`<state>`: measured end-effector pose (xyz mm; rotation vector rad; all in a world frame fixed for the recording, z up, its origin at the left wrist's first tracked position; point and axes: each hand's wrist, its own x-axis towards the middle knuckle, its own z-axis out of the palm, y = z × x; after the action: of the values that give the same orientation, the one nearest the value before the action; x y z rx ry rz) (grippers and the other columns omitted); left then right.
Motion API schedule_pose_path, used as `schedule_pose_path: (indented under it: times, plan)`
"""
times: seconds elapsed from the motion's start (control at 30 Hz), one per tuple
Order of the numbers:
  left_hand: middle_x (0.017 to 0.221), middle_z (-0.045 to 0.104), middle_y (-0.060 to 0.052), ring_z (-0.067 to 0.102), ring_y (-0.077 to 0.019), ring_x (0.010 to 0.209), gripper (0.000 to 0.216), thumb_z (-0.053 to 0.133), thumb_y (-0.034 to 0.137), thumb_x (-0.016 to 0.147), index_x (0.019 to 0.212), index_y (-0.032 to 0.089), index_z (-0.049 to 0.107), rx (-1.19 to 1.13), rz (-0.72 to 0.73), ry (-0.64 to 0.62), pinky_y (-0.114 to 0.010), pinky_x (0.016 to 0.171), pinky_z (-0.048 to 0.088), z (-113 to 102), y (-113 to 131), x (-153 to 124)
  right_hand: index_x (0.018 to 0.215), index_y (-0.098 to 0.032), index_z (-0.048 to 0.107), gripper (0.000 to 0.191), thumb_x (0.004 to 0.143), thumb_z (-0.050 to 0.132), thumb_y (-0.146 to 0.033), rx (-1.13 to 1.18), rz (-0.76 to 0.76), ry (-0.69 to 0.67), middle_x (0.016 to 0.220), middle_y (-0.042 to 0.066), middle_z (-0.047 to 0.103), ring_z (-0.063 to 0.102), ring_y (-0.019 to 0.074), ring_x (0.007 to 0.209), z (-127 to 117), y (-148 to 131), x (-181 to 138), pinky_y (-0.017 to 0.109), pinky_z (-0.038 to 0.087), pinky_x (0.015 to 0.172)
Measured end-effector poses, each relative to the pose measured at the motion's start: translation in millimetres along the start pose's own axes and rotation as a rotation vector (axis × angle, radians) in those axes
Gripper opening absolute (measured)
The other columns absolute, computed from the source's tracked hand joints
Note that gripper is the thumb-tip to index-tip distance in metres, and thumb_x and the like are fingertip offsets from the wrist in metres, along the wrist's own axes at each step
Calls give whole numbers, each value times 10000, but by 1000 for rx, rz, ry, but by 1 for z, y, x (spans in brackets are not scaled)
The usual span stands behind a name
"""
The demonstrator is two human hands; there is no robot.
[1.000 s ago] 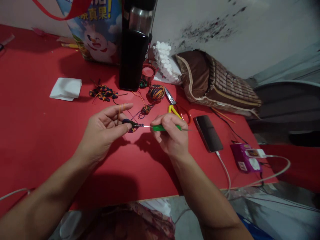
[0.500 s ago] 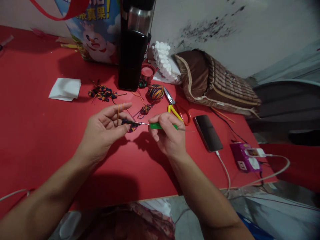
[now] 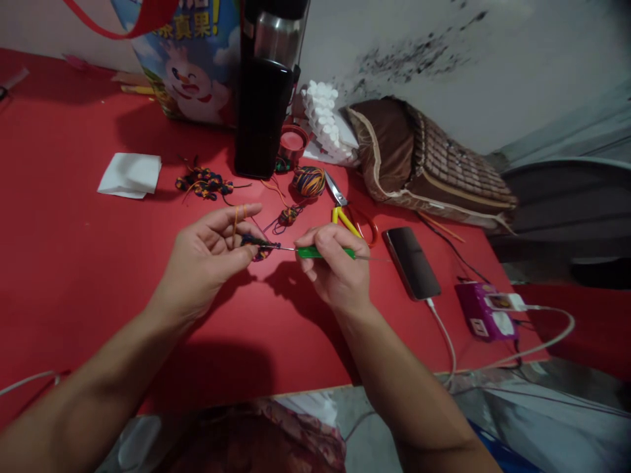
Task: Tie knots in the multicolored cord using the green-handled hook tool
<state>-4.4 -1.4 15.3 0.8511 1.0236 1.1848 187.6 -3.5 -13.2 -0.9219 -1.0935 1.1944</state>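
My left hand (image 3: pixel 207 253) pinches a small multicoloured crochet piece (image 3: pixel 257 248) between thumb and fingers, with thread looped over the stretched index finger. My right hand (image 3: pixel 335 263) is closed on a green-handled crochet hook (image 3: pixel 323 252), whose metal tip pokes into the piece. Both hands hover just above the red table (image 3: pixel 73 263). The thread runs back to a small knotted bundle (image 3: pixel 287 215) and a multicoloured yarn ball (image 3: pixel 308 180).
Yellow-handled scissors (image 3: pixel 345 210) lie behind my right hand, a phone (image 3: pixel 411 263) on a white cable to its right, and a purple charger box (image 3: pixel 486 315) beyond. Farther back stand a black flask (image 3: pixel 261 98), a printed bag (image 3: pixel 192 59), finished crochet pieces (image 3: pixel 204 184), a white tissue (image 3: pixel 131 174) and a brown cushion (image 3: pixel 424 164).
The hook tip has worked slightly back and forth in the crochet piece. Both hands stay in nearly the same place.
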Motion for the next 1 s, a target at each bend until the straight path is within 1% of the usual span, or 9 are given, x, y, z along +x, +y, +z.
schedule_pose_path:
  times: [0.17,0.33,0.47,0.67,0.73,0.83,0.9,1.0]
  plan:
    - [850,740,-13,683,-124,788,468,846,39,708,1154,181,836,26,43,7,-196,684,568,1,0,-1,804,-233,830,299,925,809,-505,-16,-42,13,549,-31,642,492,88,420,1,0,0,220,389,382]
    - [839,717,-3,657,-114,759,475,839,36,698,1147,189,838,44,42,39,-184,635,561,4,3,-3,838,-236,846,278,947,794,-487,-53,-51,22,566,-28,657,499,87,432,1,-1,-3,228,393,403]
    - [834,708,1,653,-111,742,475,825,27,688,1137,182,832,61,41,59,-182,628,568,5,4,-3,900,-261,859,222,989,764,-440,-94,-69,14,630,-22,704,560,94,484,0,1,-7,238,434,453]
    - [818,705,9,647,-109,727,487,821,14,676,1128,194,831,42,42,69,-181,625,580,4,0,-3,931,-260,851,241,1014,728,-451,-185,-99,39,635,-22,707,572,105,494,3,3,-11,265,483,498]
    - [824,713,6,649,-112,725,489,817,15,676,1131,192,826,55,51,83,-186,628,583,5,-1,-3,943,-260,848,236,1030,712,-431,-231,-131,39,637,-27,709,575,100,493,5,1,-13,264,498,517]
    - [847,723,-2,657,-118,733,494,807,34,689,1158,188,808,91,64,106,-194,636,584,6,-4,-3,965,-244,840,255,1060,668,-407,-403,-211,32,675,-22,727,592,98,510,10,-3,-18,274,534,565]
    - [843,720,-2,664,-120,737,500,800,38,681,1162,176,792,109,66,120,-194,633,581,7,-6,-2,974,-223,829,267,1077,636,-378,-538,-297,26,710,-8,746,618,105,536,12,-5,-21,285,559,598]
    - [819,705,7,650,-108,711,498,811,54,676,1162,153,769,79,30,143,-191,629,579,7,-8,0,996,-203,809,240,1089,602,-281,-711,-453,-18,772,18,785,700,131,633,16,-7,-24,296,595,653]
